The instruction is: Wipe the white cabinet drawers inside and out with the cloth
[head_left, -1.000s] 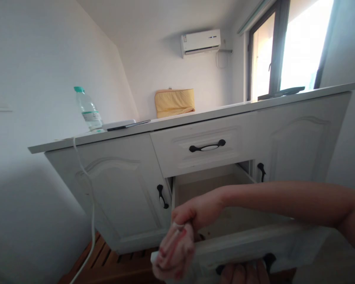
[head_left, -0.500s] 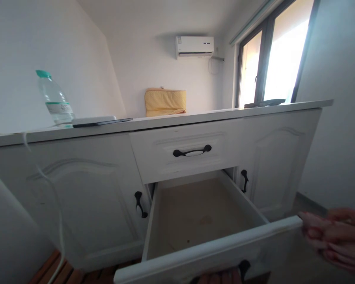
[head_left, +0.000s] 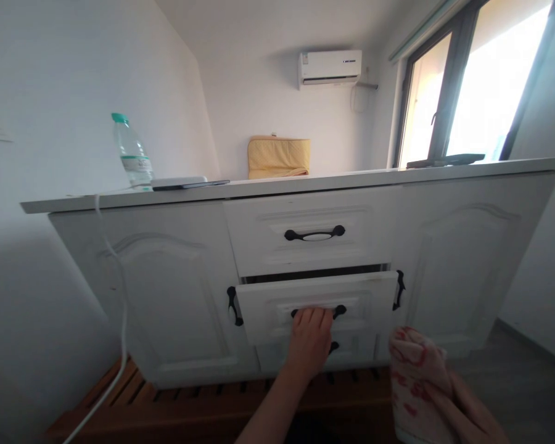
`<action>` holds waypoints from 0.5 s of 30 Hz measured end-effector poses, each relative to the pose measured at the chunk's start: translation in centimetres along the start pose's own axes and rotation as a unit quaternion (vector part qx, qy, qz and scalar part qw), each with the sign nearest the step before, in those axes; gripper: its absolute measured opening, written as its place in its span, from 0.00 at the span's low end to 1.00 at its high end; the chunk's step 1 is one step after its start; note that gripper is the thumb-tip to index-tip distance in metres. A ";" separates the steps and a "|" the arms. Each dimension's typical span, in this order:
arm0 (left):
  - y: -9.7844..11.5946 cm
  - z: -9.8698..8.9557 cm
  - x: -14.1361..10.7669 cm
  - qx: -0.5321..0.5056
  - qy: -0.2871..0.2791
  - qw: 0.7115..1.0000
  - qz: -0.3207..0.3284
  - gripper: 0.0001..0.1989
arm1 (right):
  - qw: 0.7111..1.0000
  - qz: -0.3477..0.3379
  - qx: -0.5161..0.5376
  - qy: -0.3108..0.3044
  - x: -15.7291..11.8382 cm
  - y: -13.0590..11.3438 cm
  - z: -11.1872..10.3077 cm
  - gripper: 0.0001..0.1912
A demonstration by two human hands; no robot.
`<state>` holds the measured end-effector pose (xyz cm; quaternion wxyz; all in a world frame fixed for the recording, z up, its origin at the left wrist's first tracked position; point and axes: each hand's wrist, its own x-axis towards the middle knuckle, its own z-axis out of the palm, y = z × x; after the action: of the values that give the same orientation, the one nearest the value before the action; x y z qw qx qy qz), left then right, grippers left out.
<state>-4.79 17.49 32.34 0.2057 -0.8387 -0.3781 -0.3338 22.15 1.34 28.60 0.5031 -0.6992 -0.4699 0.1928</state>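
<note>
My left hand [head_left: 312, 339] has its fingers curled over the black handle [head_left: 340, 311] of the middle drawer [head_left: 370, 308]. That drawer sits slightly out, with a dark gap along its top edge. To the right, my right hand [head_left: 462, 407] grips a folded cloth [head_left: 416, 382], pale with red markings, in front of the right cabinet door. Its thumb presses on the cloth, and the other fingers are partly hidden behind it. Above is the closed top drawer [head_left: 314, 213]; a lower drawer [head_left: 356, 357] is partly covered by my left hand and the middle drawer.
On the cabinet top [head_left: 361, 177] stand a water bottle [head_left: 133, 154] with a green cap and a white, flat object [head_left: 180, 182]. A white cable [head_left: 124, 302] hangs down at the left. Dark flat items [head_left: 448, 161] lie at the right. Wooden slats [head_left: 139, 388] run below the cabinet.
The middle drawer was pulled far out and is now pushed nearly in, with my left hand on its handle. My right hand and the cloth have moved left, away from the drawer front's corner.
</note>
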 end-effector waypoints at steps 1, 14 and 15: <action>-0.3 0.4 0.4 0.000 -0.009 1.000 -0.002 0.22 | 1.000 -0.018 0.001 0.009 0.6 -1.0 0.4 0.25; -0.8 2.4 -7.9 -0.030 0.137 0.988 -0.065 0.27 | 0.865 -0.402 -0.185 0.236 15.0 -7.4 6.2 0.20; -0.5 2.2 -10.4 -0.020 0.132 0.988 -0.081 0.26 | 0.856 -0.423 -0.190 0.231 15.4 -7.3 7.3 0.20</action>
<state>-9.40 13.96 23.43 0.2094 -0.7577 -0.4072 -0.4650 20.77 18.62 35.09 0.4879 -0.5397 -0.6179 -0.2981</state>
